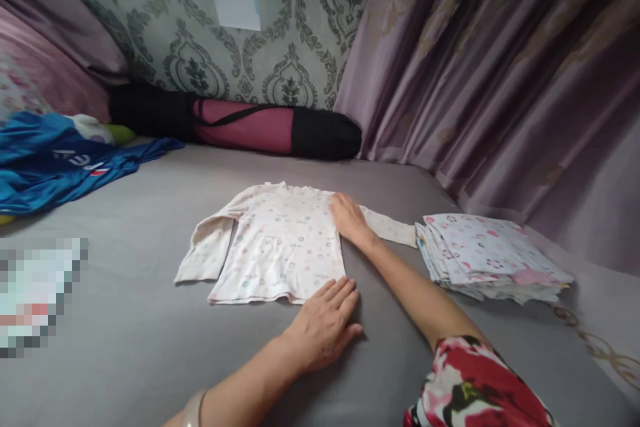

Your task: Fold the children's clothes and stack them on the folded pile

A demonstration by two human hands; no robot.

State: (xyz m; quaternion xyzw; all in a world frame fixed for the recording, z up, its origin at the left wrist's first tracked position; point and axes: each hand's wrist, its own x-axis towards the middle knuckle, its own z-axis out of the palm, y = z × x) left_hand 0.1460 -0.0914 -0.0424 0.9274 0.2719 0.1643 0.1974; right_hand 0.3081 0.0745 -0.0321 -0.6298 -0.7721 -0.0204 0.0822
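Observation:
A small white long-sleeved shirt (277, 247) with a faint printed pattern lies spread flat on the grey bedsheet (125, 340). My left hand (325, 327) rests flat at its lower right hem, fingers stretched out and together. My right hand (347, 215) lies flat on the shirt's right shoulder, near the start of the right sleeve, with the arm reaching across the sheet. Neither hand holds anything.
A stack of folded patterned cloths (493, 257) sits to the right. A blue garment (55, 163) lies at the left, a black and maroon roll bag (260, 127) along the wall behind, and purple curtains (500, 80) hang at the right.

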